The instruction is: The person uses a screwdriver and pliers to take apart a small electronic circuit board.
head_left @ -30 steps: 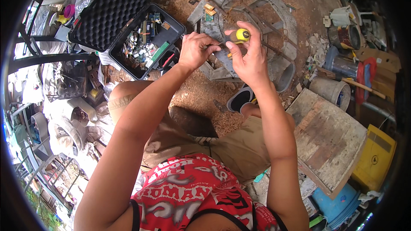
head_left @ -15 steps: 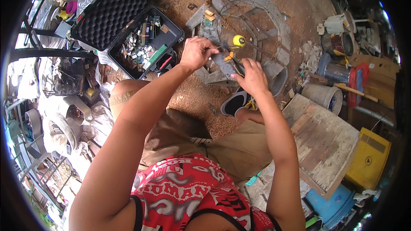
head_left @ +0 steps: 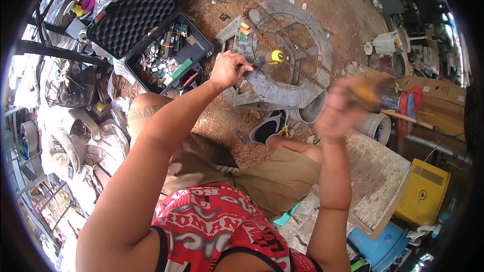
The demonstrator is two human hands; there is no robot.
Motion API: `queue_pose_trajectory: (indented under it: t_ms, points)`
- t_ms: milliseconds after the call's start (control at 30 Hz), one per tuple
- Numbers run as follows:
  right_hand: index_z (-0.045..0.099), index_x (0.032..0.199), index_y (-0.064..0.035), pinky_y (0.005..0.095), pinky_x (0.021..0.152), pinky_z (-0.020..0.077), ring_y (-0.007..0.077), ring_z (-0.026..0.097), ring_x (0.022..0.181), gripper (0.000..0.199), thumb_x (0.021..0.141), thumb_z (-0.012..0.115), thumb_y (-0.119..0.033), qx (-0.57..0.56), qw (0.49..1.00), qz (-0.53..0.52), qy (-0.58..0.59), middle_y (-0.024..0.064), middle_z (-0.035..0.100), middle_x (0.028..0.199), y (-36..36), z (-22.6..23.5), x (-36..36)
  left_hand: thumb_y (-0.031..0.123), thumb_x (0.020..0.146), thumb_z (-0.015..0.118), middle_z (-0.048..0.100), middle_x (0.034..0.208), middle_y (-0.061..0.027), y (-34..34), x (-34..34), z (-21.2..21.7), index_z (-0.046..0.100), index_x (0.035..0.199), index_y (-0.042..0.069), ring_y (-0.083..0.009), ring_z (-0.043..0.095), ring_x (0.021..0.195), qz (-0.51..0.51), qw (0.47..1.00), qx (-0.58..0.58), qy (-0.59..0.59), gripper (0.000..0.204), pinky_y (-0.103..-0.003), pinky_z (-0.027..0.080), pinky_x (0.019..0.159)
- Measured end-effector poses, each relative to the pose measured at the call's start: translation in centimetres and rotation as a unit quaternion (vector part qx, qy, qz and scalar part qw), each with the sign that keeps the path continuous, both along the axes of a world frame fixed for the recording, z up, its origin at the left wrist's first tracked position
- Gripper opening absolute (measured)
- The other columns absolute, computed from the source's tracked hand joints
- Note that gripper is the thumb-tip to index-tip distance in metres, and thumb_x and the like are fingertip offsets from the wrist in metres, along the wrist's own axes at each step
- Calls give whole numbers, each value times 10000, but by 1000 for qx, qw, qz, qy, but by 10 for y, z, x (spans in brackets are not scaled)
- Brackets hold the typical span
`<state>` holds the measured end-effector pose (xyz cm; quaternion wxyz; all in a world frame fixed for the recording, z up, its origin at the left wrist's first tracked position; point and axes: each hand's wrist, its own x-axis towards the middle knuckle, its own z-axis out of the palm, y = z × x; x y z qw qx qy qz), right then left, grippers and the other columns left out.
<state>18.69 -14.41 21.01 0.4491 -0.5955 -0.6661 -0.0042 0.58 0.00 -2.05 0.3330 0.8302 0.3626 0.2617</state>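
The left hand (head_left: 229,68) is shut tight on a thin tool with a round yellow handle (head_left: 276,56) over the grey round metal frame (head_left: 297,90), while the blurry right hand (head_left: 338,108) has its grip closed on something yellow I cannot make out.

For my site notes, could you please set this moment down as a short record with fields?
Setting: dirt ground strewn with tools and scrap, seen from a head camera
Left hand: closed on a thin tool with a yellow handle, over the grey ring-shaped metal frame
Right hand: raised and blurred, apart from the frame; contents cannot be told
Left of the frame: open black tool case full of small parts
Right side: worn wooden board, yellow box
Foot: dark shoe beside the frame
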Motion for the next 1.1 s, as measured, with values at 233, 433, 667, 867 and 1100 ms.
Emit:
queue_pose_trajectory:
  t_ms: [233, 433, 667, 867, 1100]
  points:
    - [436, 1330, 72, 388, 786, 504, 273, 616, 890, 577, 921, 654, -271, -81, 991, -99, 46, 174, 612, 1038, -3, -16, -12, 363, 805, 740, 681, 829, -2, 1, -1, -1, 705, 798, 160, -235, 596, 887, -7, 1000, 10, -17, 206, -383, 393, 849]
    - [495, 1306, 54, 412, 808, 504, 305, 621, 940, 558, 897, 683, -275, -333, 940, -25, -67, 190, 607, 1083, -4, -20, -26, 350, 789, 761, 677, 797, 9, -3, -3, -4, 695, 778, 156, -223, 597, 855, 9, 999, 24, -34, 206, -369, 397, 837]
    - [481, 1343, 55, 353, 816, 515, 234, 639, 982, 521, 929, 651, -212, -178, 977, -44, -113, 191, 623, 1144, 0, -27, -12, 343, 821, 725, 688, 831, 17, -1, -4, -1, 694, 798, 174, -234, 596, 881, -5, 1000, 2, -12, 173, -394, 388, 855]
    - [506, 1325, 23, 384, 744, 513, 278, 639, 879, 568, 868, 712, -245, -145, 986, -81, -20, 186, 613, 1013, -1, -27, -12, 374, 812, 728, 678, 831, 9, -3, 0, -3, 703, 809, 179, -239, 592, 876, -3, 1000, 11, -9, 197, -385, 394, 852]
    - [487, 1335, 28, 367, 718, 523, 246, 652, 820, 577, 895, 696, -281, -146, 980, -132, 12, 169, 630, 1055, -6, -35, -10, 388, 811, 723, 672, 838, 9, -2, -4, 1, 711, 822, 186, -234, 586, 891, -5, 999, 31, -8, 203, -384, 391, 850]
